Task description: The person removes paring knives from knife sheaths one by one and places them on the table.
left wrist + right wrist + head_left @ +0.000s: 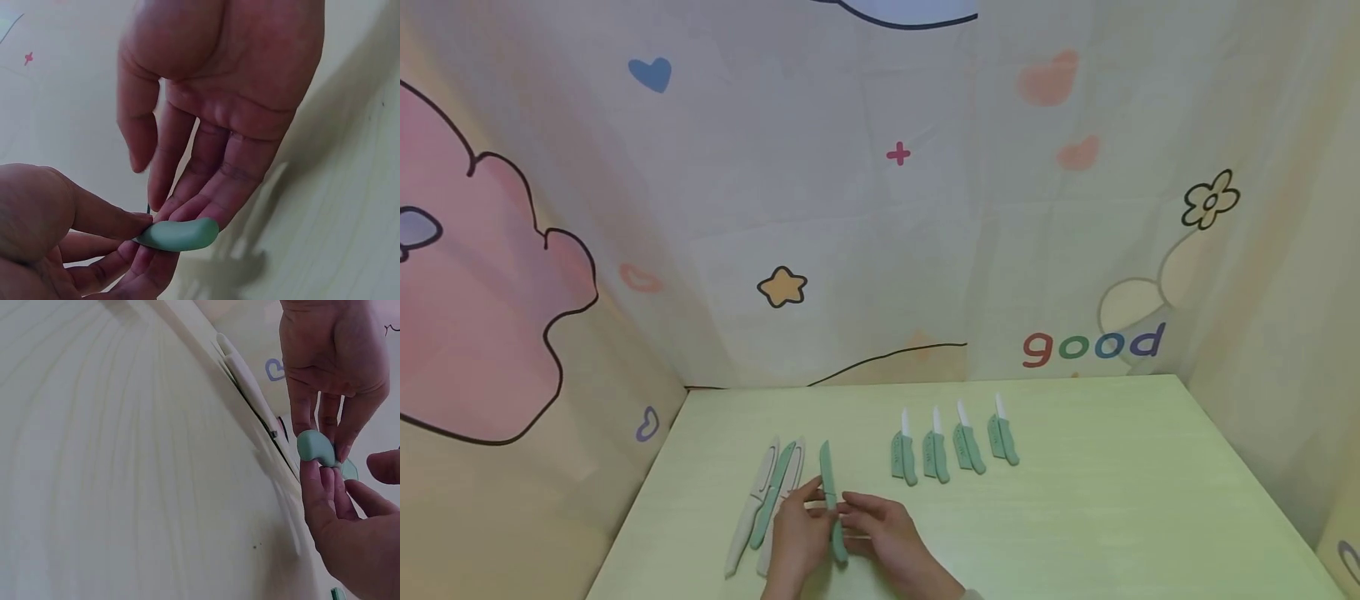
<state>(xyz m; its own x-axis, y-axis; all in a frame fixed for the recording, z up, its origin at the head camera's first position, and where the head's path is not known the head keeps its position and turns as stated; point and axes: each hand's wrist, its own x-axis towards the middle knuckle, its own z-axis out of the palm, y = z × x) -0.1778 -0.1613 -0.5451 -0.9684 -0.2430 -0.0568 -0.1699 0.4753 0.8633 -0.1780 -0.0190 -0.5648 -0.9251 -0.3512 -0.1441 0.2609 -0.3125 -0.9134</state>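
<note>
A green paring knife [827,468] in a green sheath stands between my hands over the table, its sheathed end pointing away from me. With thumb and fingers, my left hand [801,535] pinches it at the handle. My right hand [889,533] has its fingers extended against the handle [181,236], the thumb held apart from it. In the right wrist view, the rounded handle end [314,447] rests at those fingertips. Left of my hands lie two cream sheathed knives and a green one [762,521] between them, partly overlapping.
Several small green knives with white blades lie in a row at the right, each with a green sheath beside it; one knife [1003,437] is at the row's right end. The pale green table [1112,500] meets a printed cloth backdrop [850,208] at the back and sides.
</note>
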